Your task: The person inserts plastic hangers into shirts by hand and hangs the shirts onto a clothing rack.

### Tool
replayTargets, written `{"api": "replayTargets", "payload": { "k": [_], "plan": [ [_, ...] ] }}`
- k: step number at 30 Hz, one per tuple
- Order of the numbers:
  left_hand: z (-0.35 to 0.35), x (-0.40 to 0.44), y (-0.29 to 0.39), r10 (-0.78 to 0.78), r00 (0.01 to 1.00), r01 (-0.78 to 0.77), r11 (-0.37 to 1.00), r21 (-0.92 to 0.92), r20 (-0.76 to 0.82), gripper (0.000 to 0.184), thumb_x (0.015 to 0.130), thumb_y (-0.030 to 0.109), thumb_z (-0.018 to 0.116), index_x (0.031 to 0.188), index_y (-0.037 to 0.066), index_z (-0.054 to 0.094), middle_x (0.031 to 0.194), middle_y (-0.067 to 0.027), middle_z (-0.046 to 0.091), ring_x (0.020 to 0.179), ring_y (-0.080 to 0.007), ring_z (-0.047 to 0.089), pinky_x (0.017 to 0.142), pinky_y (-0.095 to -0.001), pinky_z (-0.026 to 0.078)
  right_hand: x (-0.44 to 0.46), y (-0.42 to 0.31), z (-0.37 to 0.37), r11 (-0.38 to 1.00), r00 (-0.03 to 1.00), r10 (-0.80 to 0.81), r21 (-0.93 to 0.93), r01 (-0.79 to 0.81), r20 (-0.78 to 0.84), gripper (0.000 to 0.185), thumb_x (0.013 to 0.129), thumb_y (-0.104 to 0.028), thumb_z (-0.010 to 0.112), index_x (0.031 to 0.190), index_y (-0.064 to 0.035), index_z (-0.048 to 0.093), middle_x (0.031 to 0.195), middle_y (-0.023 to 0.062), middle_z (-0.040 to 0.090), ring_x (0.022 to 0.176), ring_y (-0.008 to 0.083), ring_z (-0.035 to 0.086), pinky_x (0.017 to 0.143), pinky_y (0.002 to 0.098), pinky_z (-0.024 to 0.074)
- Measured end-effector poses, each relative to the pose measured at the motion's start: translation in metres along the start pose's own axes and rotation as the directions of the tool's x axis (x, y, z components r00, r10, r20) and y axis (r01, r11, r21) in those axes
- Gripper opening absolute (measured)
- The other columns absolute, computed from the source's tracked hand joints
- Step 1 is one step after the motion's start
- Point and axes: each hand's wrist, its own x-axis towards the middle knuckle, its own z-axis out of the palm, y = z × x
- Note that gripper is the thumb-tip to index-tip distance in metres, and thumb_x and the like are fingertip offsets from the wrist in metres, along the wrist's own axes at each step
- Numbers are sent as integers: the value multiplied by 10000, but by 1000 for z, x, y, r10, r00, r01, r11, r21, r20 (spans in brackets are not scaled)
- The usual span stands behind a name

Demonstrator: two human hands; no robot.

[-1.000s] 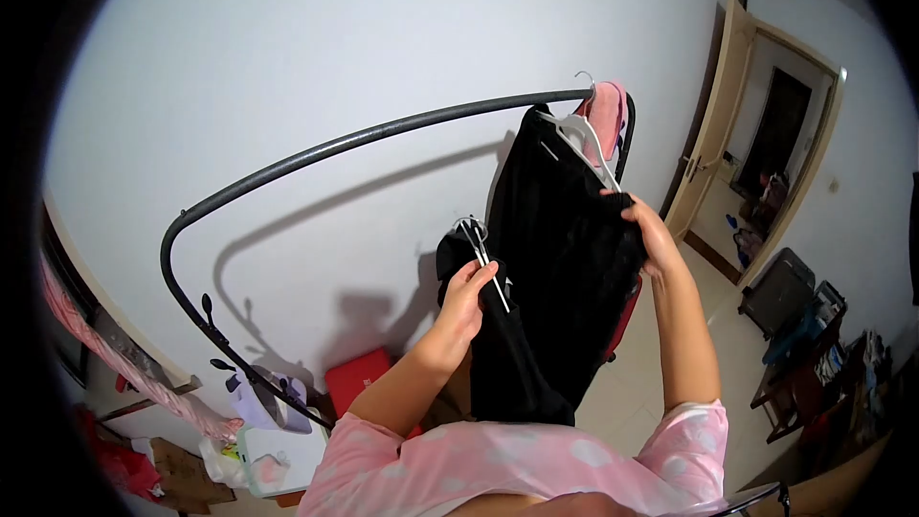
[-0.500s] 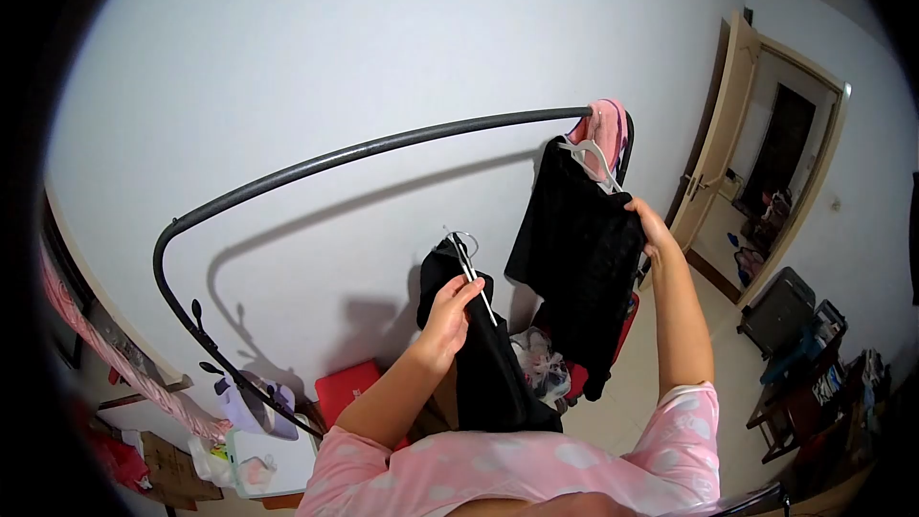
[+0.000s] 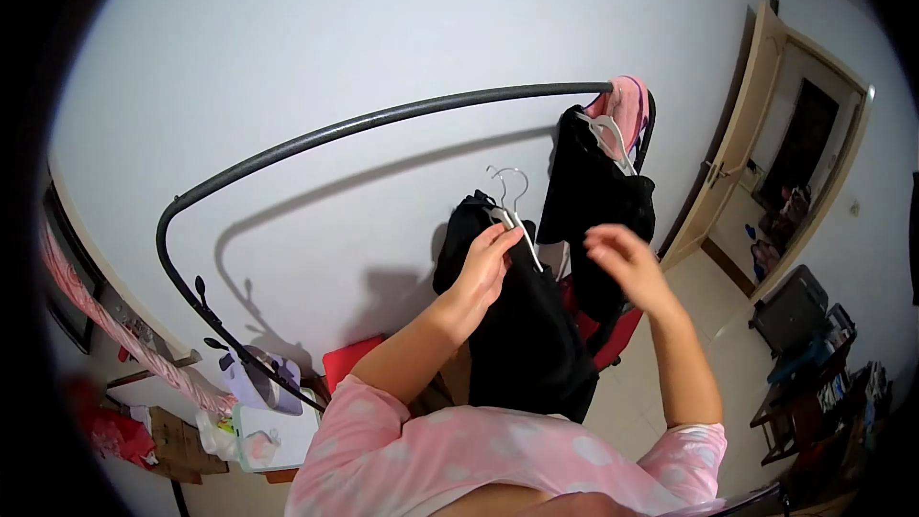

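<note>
My left hand (image 3: 490, 263) is closed around the top of white hangers (image 3: 528, 247), whose two metal hooks point up free of the rail. Black garments (image 3: 526, 345) drape down from these hangers. On the right, another black garment (image 3: 593, 196) is suspended from a white hanger (image 3: 615, 141) at the end of the clothes rack (image 3: 383, 118). In front of it is my right hand (image 3: 624, 266), slightly blurred, its fingers loosely apart and nothing in them.
A pink cloth (image 3: 629, 107) covers the rack's right end. Low on the left are a purple container (image 3: 273, 381), a white tabletop (image 3: 287, 436) and a red item (image 3: 349, 359). An open door (image 3: 742, 134) and a grey suitcase (image 3: 793, 308) are at right.
My right hand has let go of the hanging garment's edge and moved down and left. My left hand has risen with its hangers, moving right in view, and a second hook shows more clearly.
</note>
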Motion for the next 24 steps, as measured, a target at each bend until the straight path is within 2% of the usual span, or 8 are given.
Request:
{"api": "replayTargets", "payload": {
  "k": [4, 5, 8, 9, 12, 14, 16, 24],
  "plan": [
    [4, 15, -4, 29, 998, -28, 999, -15, 60, 159, 894, 134, 602, 1036, 63, 586, 915, 5, 600, 877, -102, 557, 783, -256, 449, -34, -7, 31, 967, 967, 192, -199, -157, 169, 413, 887, -228, 602, 1236, -26, 515, 1026, 97, 607, 910, 134, 576, 843, 263, 457],
    [7, 15, -2, 32, 998, -31, 999, -8, 55, 162, 893, 132, 602, 1039, 63, 586, 919, 6, 601, 884, -102, 556, 785, -256, 450, -39, 3, 31, 950, 951, 271, -201, -240, 147, 439, 873, -208, 578, 1263, -27, 490, 1045, 158, 625, 942, 214, 623, 841, 313, 474],
    [12, 14, -4, 28, 1000, -28, 998, 50, 15, 178, 895, 123, 596, 1061, 60, 584, 930, 7, 604, 890, -106, 557, 796, -258, 447, -50, -8, 33, 956, 973, 108, -289, -46, 205, 457, 883, -165, 546, 1305, -11, 460, 1107, 134, 615, 1032, 216, 580, 912, 315, 431],
    [15, 12, -3, 49, 998, -52, 995, 89, 36, 175, 893, 179, 600, 1049, 99, 595, 946, 44, 581, 890, -66, 493, 765, -247, 351, -53, -12, 35, 925, 974, 146, -373, -73, 173, 403, 881, -115, 531, 1265, -3, 485, 1061, 192, 637, 1019, 294, 610, 889, 330, 446],
    [3, 25, -10, 82, 995, -88, 988, 126, 57, 216, 895, 178, 599, 1091, 91, 574, 991, 40, 585, 906, -70, 509, 770, -249, 371, -57, -1, 40, 842, 993, 111, -527, -119, -45, 345, 887, -87, 527, 1219, 4, 505, 1021, 226, 634, 989, 351, 614, 859, 349, 462],
    [2, 23, -5, 44, 995, -54, 993, 105, 91, 234, 899, 176, 596, 1112, 85, 560, 1006, 36, 586, 926, -74, 520, 778, -253, 389, -54, -1, 35, 865, 988, -1, -497, -76, -154, 258, 889, -86, 537, 1128, 9, 560, 1000, 222, 635, 958, 362, 618, 825, 361, 470],
    [2, 18, 0, 23, 995, -31, 996, 86, 94, 241, 903, 175, 594, 1120, 79, 551, 1014, 31, 586, 942, -78, 529, 784, -258, 405, -49, -11, 28, 842, 984, -66, -539, -34, -166, 259, 882, -92, 465, 1115, -5, 538, 956, 288, 590, 914, 464, 563, 755, 478, 470],
    [-14, 7, 9, 32, 996, -39, 996, 76, 86, 304, 902, 188, 612, 1162, 63, 516, 1048, 10, 572, 982, -94, 526, 840, -280, 400, -9, -23, -12, 825, 965, -94, -561, -62, -245, 266, 859, -124, 508, 1071, 27, 562, 996, 275, 594, 970, 450, 556, 821, 447, 462]
  ]
}}
